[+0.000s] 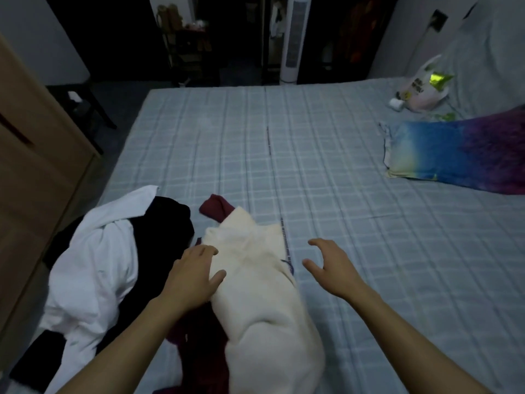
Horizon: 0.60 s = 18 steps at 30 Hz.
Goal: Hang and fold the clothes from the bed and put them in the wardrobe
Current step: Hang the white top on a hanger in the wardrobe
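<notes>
- The cream garment [261, 294] lies at the bed's [341, 172] near edge, atop a maroon piece [217, 207].
- Left hand [196, 274] rests flat on it, grasping nothing; right hand [329, 265] hovers just right, fingers spread, empty.
- Best take both shoulders and lift it clear of the white shirt [93, 265] pile.

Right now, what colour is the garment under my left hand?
Cream, off-white and fuzzy-looking: the cream garment shows best in the head view, with the left hand resting on it.

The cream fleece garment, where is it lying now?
In the head view the cream fleece garment lies near the bed's front edge, left of centre, on a maroon garment, with the left hand resting on it.
</notes>
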Available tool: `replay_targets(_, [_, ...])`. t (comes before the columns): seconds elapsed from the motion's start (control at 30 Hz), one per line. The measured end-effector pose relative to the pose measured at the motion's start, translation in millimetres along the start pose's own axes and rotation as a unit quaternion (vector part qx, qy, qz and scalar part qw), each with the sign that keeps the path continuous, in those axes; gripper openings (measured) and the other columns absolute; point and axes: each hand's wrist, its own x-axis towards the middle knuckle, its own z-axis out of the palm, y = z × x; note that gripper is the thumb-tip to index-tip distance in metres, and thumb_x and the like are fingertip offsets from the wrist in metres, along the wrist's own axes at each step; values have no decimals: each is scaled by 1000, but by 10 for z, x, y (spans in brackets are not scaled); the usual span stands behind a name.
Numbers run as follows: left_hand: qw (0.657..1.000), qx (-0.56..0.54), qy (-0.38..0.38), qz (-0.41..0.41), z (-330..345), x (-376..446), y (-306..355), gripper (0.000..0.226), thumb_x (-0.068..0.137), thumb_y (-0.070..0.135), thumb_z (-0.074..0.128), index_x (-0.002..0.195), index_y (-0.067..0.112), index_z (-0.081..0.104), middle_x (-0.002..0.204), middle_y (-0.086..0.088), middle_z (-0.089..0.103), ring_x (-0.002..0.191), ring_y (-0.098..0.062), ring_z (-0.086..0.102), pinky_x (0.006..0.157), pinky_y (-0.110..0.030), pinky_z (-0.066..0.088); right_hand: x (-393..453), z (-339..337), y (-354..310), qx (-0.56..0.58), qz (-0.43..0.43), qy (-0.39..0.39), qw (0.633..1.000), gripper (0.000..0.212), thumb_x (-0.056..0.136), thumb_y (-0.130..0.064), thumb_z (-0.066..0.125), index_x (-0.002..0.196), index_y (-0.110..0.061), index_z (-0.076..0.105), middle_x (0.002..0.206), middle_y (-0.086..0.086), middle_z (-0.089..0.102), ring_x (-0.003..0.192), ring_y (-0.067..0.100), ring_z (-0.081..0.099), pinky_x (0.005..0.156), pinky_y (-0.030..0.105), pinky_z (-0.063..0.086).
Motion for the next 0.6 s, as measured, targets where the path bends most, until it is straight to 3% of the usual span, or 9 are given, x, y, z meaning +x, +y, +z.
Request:
replay_targets(0.3, [992, 23, -98, 77, 603, 1023, 309, 52, 94, 47, 52, 139, 21, 44, 143, 0, 45, 128, -23, 42, 100, -40, 40, 311, 637, 704, 58, 112, -44, 991, 52, 94, -37, 61, 139, -16, 46, 139, 6, 49, 127, 21, 47, 106, 31, 36])
replay_targets(0.6, [967, 77, -159, 181, 1359, 1982, 334, 46, 96, 34, 51, 139, 20, 44, 142, -2, 48, 129, -24, 42, 102, -38, 40, 605, 1509, 1185, 81, 208, -117, 968, 49, 93, -34, 60, 136, -15, 46, 133, 8, 52, 121, 22, 50, 94, 24, 34])
